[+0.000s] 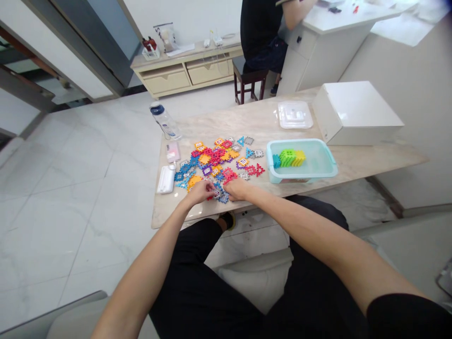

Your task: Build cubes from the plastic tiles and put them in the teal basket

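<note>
A loose spread of flat, colourful plastic lattice pieces [212,160] in orange, red, blue, purple and grey lies on the marble table top [263,123]. My left hand [199,192] is at the spread's near edge, its fingertips pinching a small grey lattice piece [217,192]. My right hand [238,189] presses down close by, beside a blue piece [223,197], with its fingertips hidden behind the knuckles. A teal plastic tub [318,160] to the right holds a block of joined green and yellow pieces [287,157].
A water bottle [165,121], a white case [165,180] and a pink packet [173,152] lie left of the pieces. Behind stand a clear lid [294,114] and a white box [356,113]. A seated person [259,37] works at a far desk.
</note>
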`<move>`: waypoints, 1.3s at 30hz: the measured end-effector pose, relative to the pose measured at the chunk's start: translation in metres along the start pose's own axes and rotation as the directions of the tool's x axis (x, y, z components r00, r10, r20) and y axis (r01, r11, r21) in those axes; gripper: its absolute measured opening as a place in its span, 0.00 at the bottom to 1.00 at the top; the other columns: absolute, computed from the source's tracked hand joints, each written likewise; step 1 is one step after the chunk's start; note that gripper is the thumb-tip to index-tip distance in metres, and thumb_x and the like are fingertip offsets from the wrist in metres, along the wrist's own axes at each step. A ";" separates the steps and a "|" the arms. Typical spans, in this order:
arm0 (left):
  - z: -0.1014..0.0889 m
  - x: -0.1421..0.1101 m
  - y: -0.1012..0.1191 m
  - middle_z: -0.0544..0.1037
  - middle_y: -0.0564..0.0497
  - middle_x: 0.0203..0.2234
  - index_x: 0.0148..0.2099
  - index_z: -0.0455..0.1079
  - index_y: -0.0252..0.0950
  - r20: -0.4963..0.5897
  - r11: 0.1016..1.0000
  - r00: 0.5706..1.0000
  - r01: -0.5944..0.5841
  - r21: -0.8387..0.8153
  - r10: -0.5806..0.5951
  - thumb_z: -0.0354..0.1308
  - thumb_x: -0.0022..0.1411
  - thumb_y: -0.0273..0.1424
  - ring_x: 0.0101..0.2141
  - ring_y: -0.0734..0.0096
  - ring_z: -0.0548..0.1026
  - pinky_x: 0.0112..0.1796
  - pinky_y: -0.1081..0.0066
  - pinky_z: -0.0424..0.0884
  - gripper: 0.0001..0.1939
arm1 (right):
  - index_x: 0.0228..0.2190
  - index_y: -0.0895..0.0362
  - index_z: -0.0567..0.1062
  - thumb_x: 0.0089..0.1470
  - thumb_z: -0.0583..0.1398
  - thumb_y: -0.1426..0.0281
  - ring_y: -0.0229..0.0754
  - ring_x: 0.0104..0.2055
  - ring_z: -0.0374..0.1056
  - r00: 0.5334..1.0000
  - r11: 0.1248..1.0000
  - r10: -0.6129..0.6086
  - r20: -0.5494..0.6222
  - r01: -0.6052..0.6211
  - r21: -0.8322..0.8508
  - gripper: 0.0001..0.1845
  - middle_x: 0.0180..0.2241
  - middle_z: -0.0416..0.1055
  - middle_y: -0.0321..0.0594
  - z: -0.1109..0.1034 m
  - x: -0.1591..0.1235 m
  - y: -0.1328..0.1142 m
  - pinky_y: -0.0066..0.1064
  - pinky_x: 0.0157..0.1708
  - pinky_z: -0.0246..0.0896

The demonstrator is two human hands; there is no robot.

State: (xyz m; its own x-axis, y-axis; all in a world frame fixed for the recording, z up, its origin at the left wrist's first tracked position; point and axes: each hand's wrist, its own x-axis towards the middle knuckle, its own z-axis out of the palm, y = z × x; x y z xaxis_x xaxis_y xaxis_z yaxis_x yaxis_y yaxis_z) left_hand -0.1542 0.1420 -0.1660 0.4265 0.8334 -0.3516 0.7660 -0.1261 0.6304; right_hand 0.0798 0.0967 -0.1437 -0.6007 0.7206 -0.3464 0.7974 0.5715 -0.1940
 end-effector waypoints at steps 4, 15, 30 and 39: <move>-0.011 0.002 -0.008 0.81 0.50 0.28 0.36 0.74 0.39 -0.105 0.994 0.994 -0.016 -0.104 0.005 0.74 0.54 0.46 0.30 0.61 0.79 0.35 0.65 0.73 0.19 | 0.56 0.63 0.84 0.69 0.64 0.69 0.59 0.56 0.83 1.000 1.000 0.026 0.003 -0.026 0.006 0.19 0.55 0.85 0.60 -0.003 0.000 0.001 0.39 0.54 0.76; -0.031 -0.004 -0.021 0.85 0.42 0.43 0.46 0.76 0.38 -0.404 0.996 0.914 -0.017 -0.085 -0.019 0.67 0.64 0.41 0.44 0.53 0.82 0.51 0.55 0.78 0.14 | 0.52 0.62 0.86 0.67 0.65 0.67 0.58 0.53 0.83 0.988 0.982 0.154 -0.004 -0.153 0.113 0.17 0.52 0.86 0.61 -0.008 0.006 0.011 0.38 0.52 0.73; -0.016 -0.007 0.017 0.84 0.43 0.33 0.40 0.77 0.38 -0.323 0.918 0.945 -0.086 -0.386 -0.047 0.52 0.76 0.57 0.34 0.58 0.81 0.42 0.61 0.78 0.29 | 0.51 0.60 0.82 0.71 0.63 0.69 0.49 0.52 0.77 0.939 0.985 0.122 -0.322 -0.074 0.156 0.12 0.51 0.84 0.51 -0.043 -0.021 0.032 0.32 0.46 0.62; -0.008 -0.009 0.046 0.87 0.43 0.36 0.42 0.73 0.37 -0.036 0.544 0.998 0.000 -0.839 -0.056 0.74 0.65 0.51 0.40 0.58 0.87 0.48 0.61 0.81 0.23 | 0.45 0.59 0.82 0.76 0.59 0.69 0.49 0.45 0.75 0.814 0.989 -0.126 -0.567 0.058 -0.136 0.11 0.42 0.83 0.50 -0.035 -0.018 0.017 0.36 0.40 0.58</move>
State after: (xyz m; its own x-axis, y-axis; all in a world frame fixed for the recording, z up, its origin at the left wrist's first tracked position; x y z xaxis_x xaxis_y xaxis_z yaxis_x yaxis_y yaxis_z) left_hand -0.1264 0.1330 -0.1284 0.3655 0.8581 -0.3606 0.0125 0.3828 0.9237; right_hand 0.1020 0.1071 -0.1089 -0.6222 0.7374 0.2630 0.7457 0.6605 -0.0876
